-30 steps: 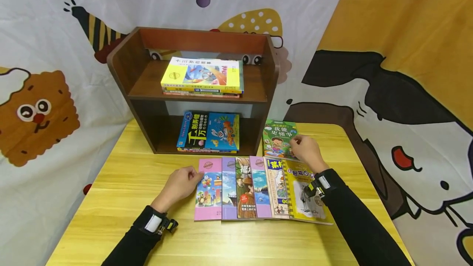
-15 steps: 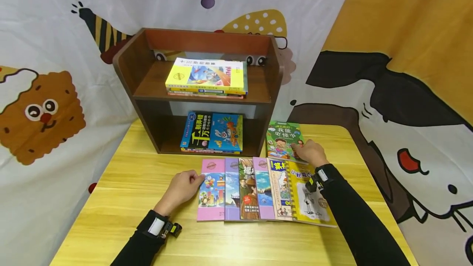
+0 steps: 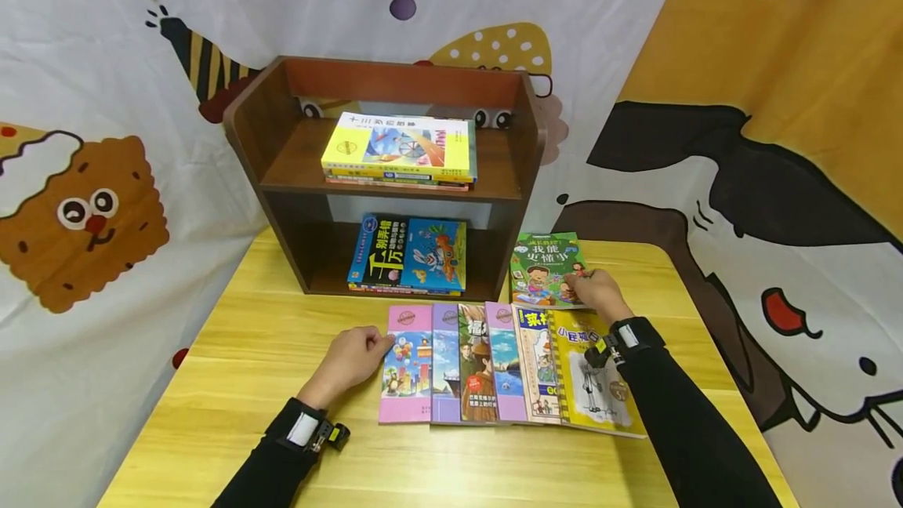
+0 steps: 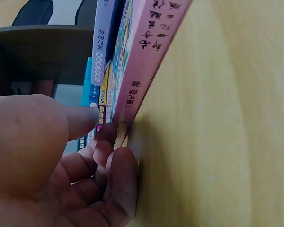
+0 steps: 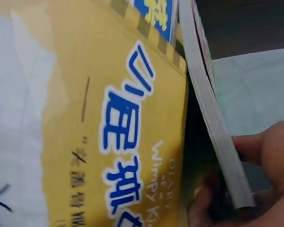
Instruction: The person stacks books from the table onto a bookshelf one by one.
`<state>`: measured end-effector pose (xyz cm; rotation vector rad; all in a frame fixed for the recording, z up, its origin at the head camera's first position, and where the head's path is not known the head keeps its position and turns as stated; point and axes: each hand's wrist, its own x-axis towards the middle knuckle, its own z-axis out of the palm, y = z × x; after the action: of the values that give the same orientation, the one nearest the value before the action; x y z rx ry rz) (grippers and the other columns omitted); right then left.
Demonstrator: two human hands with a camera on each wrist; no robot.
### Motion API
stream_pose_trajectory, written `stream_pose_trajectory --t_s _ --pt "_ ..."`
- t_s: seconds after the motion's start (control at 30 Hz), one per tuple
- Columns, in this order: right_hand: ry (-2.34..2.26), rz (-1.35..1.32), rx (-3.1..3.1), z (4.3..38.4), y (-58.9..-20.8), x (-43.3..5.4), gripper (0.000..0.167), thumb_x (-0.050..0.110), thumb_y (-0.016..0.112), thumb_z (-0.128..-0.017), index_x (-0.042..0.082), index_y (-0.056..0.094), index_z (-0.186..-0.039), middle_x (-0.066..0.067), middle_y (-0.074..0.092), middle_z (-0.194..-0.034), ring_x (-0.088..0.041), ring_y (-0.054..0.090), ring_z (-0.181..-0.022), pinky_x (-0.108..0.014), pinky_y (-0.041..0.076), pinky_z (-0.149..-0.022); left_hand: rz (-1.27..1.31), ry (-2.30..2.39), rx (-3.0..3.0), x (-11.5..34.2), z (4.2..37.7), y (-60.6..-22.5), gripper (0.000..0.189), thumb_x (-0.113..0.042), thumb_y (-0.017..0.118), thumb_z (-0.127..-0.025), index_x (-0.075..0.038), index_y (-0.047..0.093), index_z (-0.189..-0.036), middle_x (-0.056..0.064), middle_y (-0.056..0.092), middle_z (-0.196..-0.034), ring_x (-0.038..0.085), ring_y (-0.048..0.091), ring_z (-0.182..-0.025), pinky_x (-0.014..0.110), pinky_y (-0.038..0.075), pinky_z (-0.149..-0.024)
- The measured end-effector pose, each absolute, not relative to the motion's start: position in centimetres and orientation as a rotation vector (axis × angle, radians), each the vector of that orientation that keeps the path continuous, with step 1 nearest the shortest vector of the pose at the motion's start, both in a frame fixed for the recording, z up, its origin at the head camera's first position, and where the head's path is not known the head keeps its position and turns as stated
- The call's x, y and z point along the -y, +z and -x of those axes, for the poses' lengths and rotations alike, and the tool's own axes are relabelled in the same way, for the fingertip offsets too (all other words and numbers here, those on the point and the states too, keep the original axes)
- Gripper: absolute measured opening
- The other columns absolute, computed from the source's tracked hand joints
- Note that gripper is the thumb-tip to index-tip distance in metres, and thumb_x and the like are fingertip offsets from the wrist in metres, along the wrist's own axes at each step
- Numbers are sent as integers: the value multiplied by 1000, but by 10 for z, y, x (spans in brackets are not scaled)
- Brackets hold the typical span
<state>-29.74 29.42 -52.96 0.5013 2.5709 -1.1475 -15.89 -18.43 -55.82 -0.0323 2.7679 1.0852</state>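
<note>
My left hand [image 3: 356, 359] is at the left edge of a pink book [image 3: 407, 406], the leftmost of several overlapping books. Its thumb lies over the cover side and its curled fingers meet the spine [image 4: 137, 80], pinching that edge. On the right, my right hand [image 3: 600, 292] grips the lower right corner of a green book [image 3: 539, 253] with a cartoon child on it. The right wrist view shows the thumb on one face and fingers on the other, with the page edge [image 5: 217, 127] slightly raised. A yellow book [image 3: 589, 406] lies just below, partly covered by the right wrist.
Behind the row stands a brown two-tier bookshelf [image 3: 275, 120]. A stack topped by a yellow-and-white book [image 3: 398, 143] lies on its upper shelf, and more books [image 3: 409, 253] lie below. A printed cloth [image 3: 600, 6] hangs behind the wooden table [image 3: 282, 320].
My right hand has shifted slightly down along the green book's right edge and now grips its lower corner. The left hand stays at the pink book. The head view has shifted a little.
</note>
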Motion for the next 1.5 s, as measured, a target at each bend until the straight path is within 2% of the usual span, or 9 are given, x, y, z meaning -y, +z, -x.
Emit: stream_pose_trajectory --t_s 0.13,0.47,0.6,0.73,0.93,1.03,1.13,1.27,1.5 --pt "-1366 -521 -2486 294 -535 -296 72 48 41 -119 -3 25 -168 -27 48 -147 -39 51 -133 -57 45 -118 30 1073 -2770 183 160 -559 39 -42 66 -111 -18 65 -80 1 51 -69 19 53 -71 32 38 -66" --pt "-1652 -490 -2506 271 -539 -301 75 49 33 -120 3 9 -174 -34 33 -167 -47 41 -153 -64 36 -128 14 1066 -2781 180 162 -562 38 -41 67 -111 -18 65 -81 1 51 -68 19 52 -70 32 37 -65" --pt "-1747 -501 -2492 258 -538 -305 76 56 36 -118 10 13 -173 -28 39 -157 -40 49 -136 -57 43 -115 19 1061 -2777 180 162 -561 38 -41 67 -111 -19 65 -81 1 51 -68 19 52 -71 32 38 -66" --pt "-1838 -514 -2493 244 -532 -307 75 59 40 -116 15 18 -172 -9 50 -137 -23 53 -113 -42 45 -95 9 1053 -2784 180 162 -561 38 -42 66 -111 -19 66 -81 1 52 -69 19 53 -71 32 38 -66" --pt "-2179 -387 -2421 223 -519 -304 40 48 51 -116 21 39 -143 5 53 -104 -10 47 -83 -27 43 -73 -20 1037 -2806 180 162 -560 37 -41 67 -111 -19 66 -81 1 52 -68 19 54 -71 32 39 -66" --pt "-2503 -190 -2222 213 -511 -301 29 40 57 -115 21 44 -132 5 64 -108 -5 63 -87 -18 54 -74 -29 1035 -2815 180 163 -560 37 -40 67 -111 -19 66 -81 1 51 -68 19 53 -72 32 39 -67" --pt "-2729 -24 -2050 202 -502 -297 31 34 58 -114 19 46 -138 0 74 -124 -10 76 -104 -22 64 -82 -30 1036 -2806 180 163 -559 37 -40 67 -111 -18 66 -82 1 51 -68 19 53 -72 32 39 -67" --pt "-2816 185 -2051 188 -488 -290 33 27 54 -116 14 46 -145 -5 77 -130 -14 79 -110 -27 66 -86 -28 1052 -2777 182 162 -557 33 -40 66 -111 -18 68 -87 2 54 -71 19 54 -73 33 40 -67" --pt "-2552 603 -2170 176 -462 -272 25 11 46 -118 17 50 -142 3 80 -118 -9 80 -95 -25 66 -74 -98 1199 -2852 184 167 -549 27 -35 65 -113 -17 71 -95 0 62 -79 16 56 -73 28 43 -66"
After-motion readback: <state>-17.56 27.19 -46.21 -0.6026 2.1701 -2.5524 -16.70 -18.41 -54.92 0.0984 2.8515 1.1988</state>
